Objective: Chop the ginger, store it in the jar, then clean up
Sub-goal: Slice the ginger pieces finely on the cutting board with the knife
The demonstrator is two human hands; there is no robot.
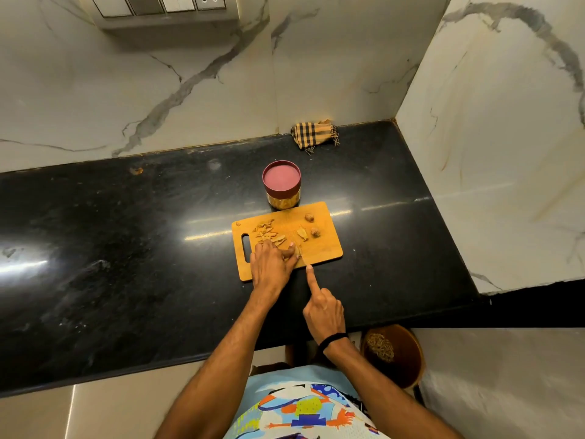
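Fingers [289, 248] of the left hand [269, 264] are curled, pinning a ginger piece [298, 252] at the cutting board's [323, 245] 6 o'clock edge; its long axis is hidden. The right hand [324, 315] grips the knife [301, 259], index finger straight, blade pointing to 12 o'clock. Cut strips [267, 234] lie at 10 o'clock on the board. The jar [281, 185] stands on the surface [126, 232] at the board's 12 o'clock edge.

Jar [281, 184] just behind board [319, 245] w/ ginger bits [267, 234] on it; cloth [313, 133] farther back.
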